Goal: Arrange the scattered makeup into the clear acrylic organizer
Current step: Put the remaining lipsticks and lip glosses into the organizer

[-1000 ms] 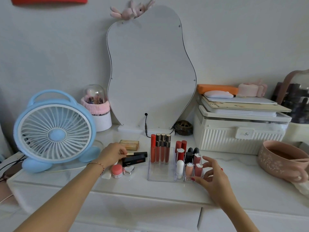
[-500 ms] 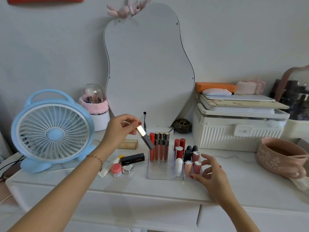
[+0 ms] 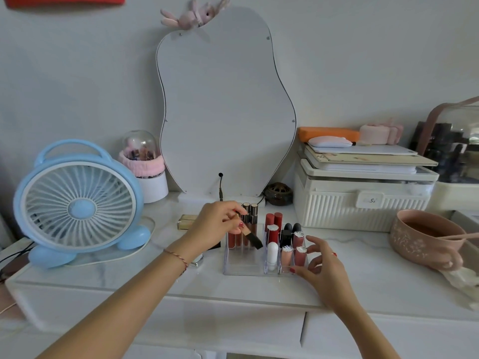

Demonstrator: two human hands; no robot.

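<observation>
The step in hand is seating one more tube. The left hand [image 3: 220, 224] pinches a gold-and-black lipstick [image 3: 251, 236] between thumb and fingers, tilted, its dark end low over the open left compartment of the clear acrylic organizer [image 3: 243, 265] on the table [image 3: 363, 268]. The right hand [image 3: 321, 265] rests against the organizer's front right corner, fingers spread — apparently steadying it. Next, I judge, the tube needs righting and lowering beside the standing lip glosses [image 3: 250, 221] — without knocking them.
</observation>
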